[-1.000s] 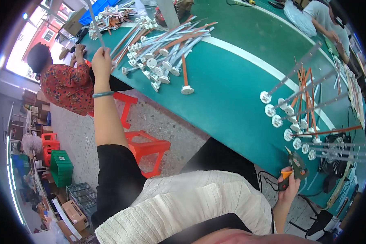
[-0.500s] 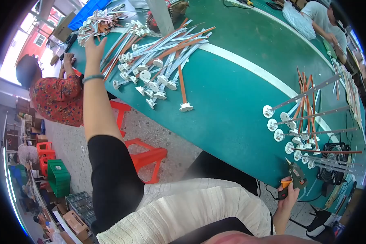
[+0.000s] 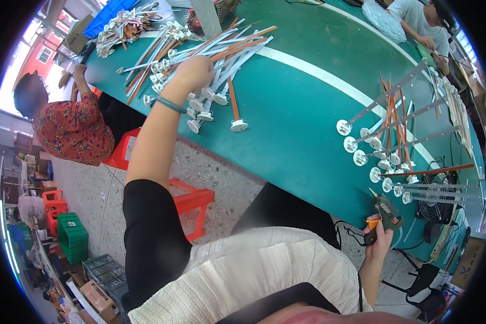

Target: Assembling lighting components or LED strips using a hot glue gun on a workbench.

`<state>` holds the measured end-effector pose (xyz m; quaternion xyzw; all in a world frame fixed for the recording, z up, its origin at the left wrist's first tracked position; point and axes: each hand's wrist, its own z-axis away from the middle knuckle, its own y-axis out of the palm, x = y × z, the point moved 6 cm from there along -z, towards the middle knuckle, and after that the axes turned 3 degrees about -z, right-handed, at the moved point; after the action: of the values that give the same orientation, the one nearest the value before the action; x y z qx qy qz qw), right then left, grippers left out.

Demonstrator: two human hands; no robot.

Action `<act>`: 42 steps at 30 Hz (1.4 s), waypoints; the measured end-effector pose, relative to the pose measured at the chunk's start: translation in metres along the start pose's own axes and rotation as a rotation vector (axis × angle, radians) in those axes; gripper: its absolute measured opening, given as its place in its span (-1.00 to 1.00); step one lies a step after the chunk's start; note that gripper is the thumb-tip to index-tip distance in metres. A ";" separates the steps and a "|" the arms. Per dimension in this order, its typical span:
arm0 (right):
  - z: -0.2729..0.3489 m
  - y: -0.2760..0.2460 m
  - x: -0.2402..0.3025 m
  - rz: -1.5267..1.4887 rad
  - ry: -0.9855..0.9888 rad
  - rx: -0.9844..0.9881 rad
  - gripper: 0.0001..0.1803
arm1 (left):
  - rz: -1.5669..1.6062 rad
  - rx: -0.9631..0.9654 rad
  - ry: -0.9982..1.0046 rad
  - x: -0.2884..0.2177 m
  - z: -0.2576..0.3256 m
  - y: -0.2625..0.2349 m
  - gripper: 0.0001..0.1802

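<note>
My left hand (image 3: pixel 193 74) is closed over the middle pile. A thin pale strip (image 3: pixel 146 66) sticks out of it to the left; the hand's back hides the fingertips. Under and beside it lie white and orange-brown strips (image 3: pixel 248 49) with round white end pieces (image 3: pixel 205 115). One orange-brown strip (image 3: pixel 233 100) lies apart, its white disc toward me. At the lower right my right hand (image 3: pixel 379 241) is wrapped round a dark hot glue gun (image 3: pixel 387 210) with an orange trigger. Its nozzle points up and left, near a row of strips with white discs (image 3: pixel 375 174).
At far left lie a tangled pile of strips (image 3: pixel 125 31) and a blue bin (image 3: pixel 103 20). A metal post (image 3: pixel 206 19) stands behind the middle pile. A fan (image 3: pixel 436 197) sits at the right. Two people work nearby, at left (image 3: pixel 73 127) and far right (image 3: pixel 424 29). Red stools (image 3: pixel 191 200) stand below.
My left hand has moved right from the far-left pile to the middle pile, a pale strip now sticking out of it. My right hand still grips the glue gun. The whole view has shifted slightly.
</note>
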<state>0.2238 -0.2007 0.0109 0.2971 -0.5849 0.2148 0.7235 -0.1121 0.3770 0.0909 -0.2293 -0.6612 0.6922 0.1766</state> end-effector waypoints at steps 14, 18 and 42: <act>0.003 0.001 -0.003 0.001 -0.010 0.107 -0.56 | 1.225 -0.013 0.278 -0.170 0.155 -0.032 -0.92; 0.005 0.011 0.001 0.024 -0.001 0.148 -0.56 | 1.370 0.049 0.349 -0.253 0.167 0.003 -0.91; -0.007 0.095 0.012 0.557 -0.219 0.279 -0.64 | 0.954 -0.254 0.604 -0.297 0.172 0.022 -0.93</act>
<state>0.1686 -0.1267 0.0388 0.2433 -0.6831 0.4489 0.5222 0.0420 0.0695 0.0975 -0.7088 -0.4828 0.5144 -0.0032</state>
